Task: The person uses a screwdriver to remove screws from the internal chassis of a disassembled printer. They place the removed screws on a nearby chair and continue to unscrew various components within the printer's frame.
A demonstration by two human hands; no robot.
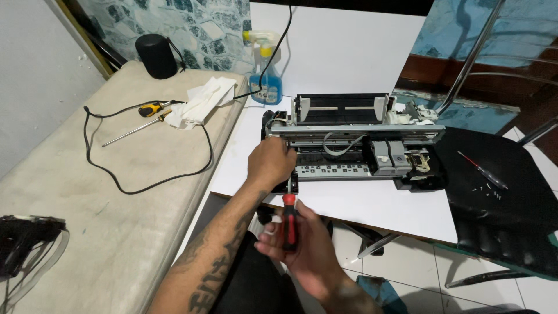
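Note:
An opened printer (349,142) with its cover off lies on a white table (360,200). My left hand (270,163) rests on the printer's left end, fingers curled over the frame. My right hand (299,244) grips a screwdriver (289,224) with a red and black handle, just below the table's front edge. Its shaft points up toward the printer's front left corner, right beside my left hand.
A blue spray bottle (265,81) stands behind the printer. On the beige bench (116,192) at left lie a yellow-handled screwdriver (148,110), white cloths (203,99), a black cable (151,180) and a black cylinder (156,55). A black chair seat (500,192) at right holds a small screwdriver (482,170) and loose screws.

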